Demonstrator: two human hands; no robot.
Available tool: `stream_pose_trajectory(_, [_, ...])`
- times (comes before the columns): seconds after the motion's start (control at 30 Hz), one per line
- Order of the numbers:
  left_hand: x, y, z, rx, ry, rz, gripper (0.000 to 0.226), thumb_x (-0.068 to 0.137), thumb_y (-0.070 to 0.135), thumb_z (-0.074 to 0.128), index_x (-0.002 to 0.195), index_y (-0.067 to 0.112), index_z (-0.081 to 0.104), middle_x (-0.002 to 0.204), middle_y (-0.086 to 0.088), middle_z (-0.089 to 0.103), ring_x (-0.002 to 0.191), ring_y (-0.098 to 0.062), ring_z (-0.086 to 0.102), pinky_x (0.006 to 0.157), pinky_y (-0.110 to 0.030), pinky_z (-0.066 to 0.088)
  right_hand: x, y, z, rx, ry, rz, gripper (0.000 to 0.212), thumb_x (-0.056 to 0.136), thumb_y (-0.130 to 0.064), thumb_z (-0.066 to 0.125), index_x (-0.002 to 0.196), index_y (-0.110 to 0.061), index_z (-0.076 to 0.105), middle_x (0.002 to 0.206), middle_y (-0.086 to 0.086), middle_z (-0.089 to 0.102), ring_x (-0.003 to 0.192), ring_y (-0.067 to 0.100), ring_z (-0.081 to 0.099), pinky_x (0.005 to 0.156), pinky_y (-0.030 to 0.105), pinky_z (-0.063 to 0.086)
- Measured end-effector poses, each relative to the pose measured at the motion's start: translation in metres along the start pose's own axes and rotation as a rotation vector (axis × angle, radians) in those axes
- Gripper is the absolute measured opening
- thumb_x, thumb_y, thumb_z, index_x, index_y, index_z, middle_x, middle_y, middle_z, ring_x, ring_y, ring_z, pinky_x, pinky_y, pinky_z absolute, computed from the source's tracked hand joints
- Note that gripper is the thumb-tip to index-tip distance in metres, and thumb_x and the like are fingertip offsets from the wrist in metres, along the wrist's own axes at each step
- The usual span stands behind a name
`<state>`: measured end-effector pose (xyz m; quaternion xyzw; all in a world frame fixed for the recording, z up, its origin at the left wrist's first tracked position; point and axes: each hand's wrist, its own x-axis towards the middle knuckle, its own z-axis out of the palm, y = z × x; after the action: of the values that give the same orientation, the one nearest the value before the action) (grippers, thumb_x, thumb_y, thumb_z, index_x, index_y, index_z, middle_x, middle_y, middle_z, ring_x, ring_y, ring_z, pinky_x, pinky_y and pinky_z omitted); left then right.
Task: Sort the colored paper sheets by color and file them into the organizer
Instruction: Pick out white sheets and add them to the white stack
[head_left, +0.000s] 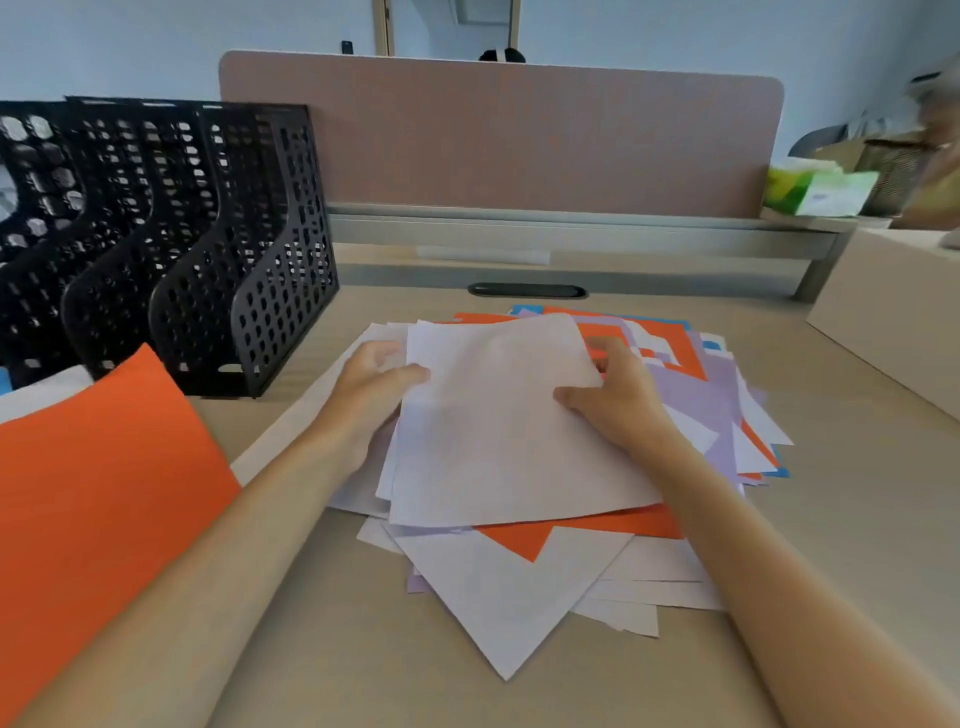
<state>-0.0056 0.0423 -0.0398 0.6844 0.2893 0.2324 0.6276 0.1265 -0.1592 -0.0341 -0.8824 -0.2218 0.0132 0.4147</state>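
Nearest us, at 6 o'clock, we note bare desk, with both forearms reaching across it toward the middle. Just beyond lies a loose pile of paper sheets, fanned at mixed angles; a white corner points back at us. Colours noted in the pile: white, orange, lilac, and slivers of blue at the far edge and at 4 o'clock.

On top of the pile is the top white sheet. The left grip is clamped on its 9 o'clock edge, thumb lying over the paper, fingers curled behind. The right grip grasps its 3 o'clock edge, thumb on the face, fingers curled over the far corner. The sheet's near edge rests on the pile.

At 8 o'clock, apart from the pile, lies an orange sheet, with white and a sliver of blue showing from under its far-left edge.

At 10 o'clock stands the black perforated organizer, its slots open toward us; we cannot tell whether anything is in them.

At 12 o'clock: a dark cable slot in the desk, then a pinkish divider panel. At 2 o'clock: a beige box and, farther back, a green tissue pack.
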Motion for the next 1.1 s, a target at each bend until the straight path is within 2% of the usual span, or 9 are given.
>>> stream_pose_trajectory(0.17, [0.002,-0.003,-0.006,-0.199,-0.106,-0.127,0.061,0.086,0.006,0.067,0.139,0.008,0.036,0.107,-0.014,0.065,0.090,-0.024,0.066,0.075,-0.033,0.050,0.003,0.003,-0.017,0.137,0.035,0.137,0.066,0.080,-0.025,0.078,0.136,-0.011,0.048,0.114,0.007,0.059,0.093,0.019,0.057,0.081,0.032,0.048])
stream_pose_trajectory(0.27, [-0.004,0.000,-0.005,-0.087,-0.150,-0.087,0.065,0.086,0.009,0.068,0.141,0.011,0.033,0.112,-0.009,0.066,0.098,-0.022,0.064,0.082,-0.036,0.051,0.002,0.006,-0.027,0.218,-0.009,0.211,0.033,0.082,-0.021,0.075,0.110,-0.006,0.063,0.094,0.007,0.066,0.073,0.019,0.063,0.070,0.032,0.053])
stream_pose_trajectory(0.4, [-0.010,-0.001,0.003,0.294,-0.140,0.139,0.065,0.093,0.016,0.062,0.146,0.023,0.025,0.126,0.003,0.061,0.115,-0.020,0.058,0.098,-0.040,0.047,0.000,0.008,-0.034,0.321,-0.085,0.286,0.022,0.082,-0.020,0.074,0.096,-0.006,0.066,0.095,0.016,0.071,0.081,0.032,0.070,0.078,0.046,0.058])
stream_pose_trajectory(0.5, [-0.011,-0.005,0.002,0.740,-0.093,0.218,0.065,0.099,0.043,0.046,0.151,0.020,0.014,0.142,-0.001,0.049,0.128,-0.025,0.048,0.098,-0.039,0.042,0.002,0.012,-0.035,0.299,-0.088,0.238,0.017,0.083,-0.017,0.073,0.095,-0.009,0.064,0.090,0.008,0.068,0.074,0.023,0.067,0.063,0.031,0.056])
stream_pose_trajectory(0.6, [-0.003,-0.011,-0.011,1.043,0.016,0.075,0.075,0.098,0.057,0.030,0.153,0.009,0.011,0.156,-0.013,0.028,0.141,-0.032,0.028,0.112,-0.045,0.028,0.002,0.013,-0.038,0.335,0.012,0.174,0.015,0.089,-0.009,0.064,0.082,-0.021,0.057,0.083,0.002,0.061,0.069,0.014,0.060,0.053,0.024,0.046])
stream_pose_trajectory(0.77, [-0.005,-0.007,-0.006,0.890,-0.142,0.068,0.066,0.101,0.047,0.036,0.153,0.010,0.018,0.157,-0.009,0.028,0.141,-0.027,0.031,0.102,-0.033,0.030,0.000,0.004,-0.026,0.386,-0.081,0.172,0.009,0.086,-0.010,0.067,0.095,-0.014,0.064,0.089,0.005,0.068,0.077,0.022,0.067,0.066,0.032,0.056])
stream_pose_trajectory(0.87, [-0.008,-0.002,0.003,0.740,-0.210,0.071,0.058,0.100,0.043,0.041,0.151,0.018,0.024,0.149,-0.002,0.040,0.132,-0.022,0.042,0.093,-0.029,0.033,0.003,-0.001,-0.022,0.395,-0.120,0.197,0.030,0.084,-0.012,0.070,0.112,-0.014,0.060,0.101,0.007,0.069,0.085,0.027,0.069,0.075,0.039,0.058])
stream_pose_trajectory(1.0, [-0.010,-0.002,0.002,0.468,-0.226,0.072,0.048,0.098,0.031,0.052,0.142,0.021,0.038,0.130,0.010,0.051,0.120,-0.012,0.045,0.102,-0.031,0.038,0.003,-0.001,-0.029,0.414,-0.167,0.262,0.034,0.082,-0.013,0.074,0.111,-0.014,0.058,0.101,0.008,0.068,0.085,0.027,0.068,0.071,0.036,0.057])
stream_pose_trajectory(1.1, [-0.008,-0.002,-0.002,0.317,-0.231,0.030,0.055,0.094,0.033,0.059,0.145,0.023,0.039,0.144,0.011,0.043,0.130,-0.009,0.044,0.111,-0.033,0.035,0.001,-0.003,-0.029,0.268,-0.187,0.251,0.040,0.081,-0.020,0.076,0.112,-0.019,0.052,0.102,0.005,0.063,0.085,0.023,0.064,0.072,0.033,0.051])
